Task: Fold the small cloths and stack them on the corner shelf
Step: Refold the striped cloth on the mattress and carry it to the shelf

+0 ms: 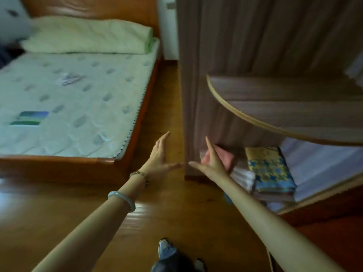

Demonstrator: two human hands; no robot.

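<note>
Pink folded cloth (225,156) lies on the wooden corner shelf (322,193) by your spread right hand (213,163), left hand (160,156) spread too, so placing looks finished and you next need another cloth.

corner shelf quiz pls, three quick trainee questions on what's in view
1. True or false: the right hand grips the pink cloth.
2. Which cloth lies right of the pink one on the lower shelf? A) blue and yellow patterned cloth B) green cloth C) black cloth
3. Fill in: above the left hand, the arm wears ___ bracelets.
Key: 1 false, its fingers are straight. 2 A. 3 two: a bead bracelet and a pale bangle.
</note>
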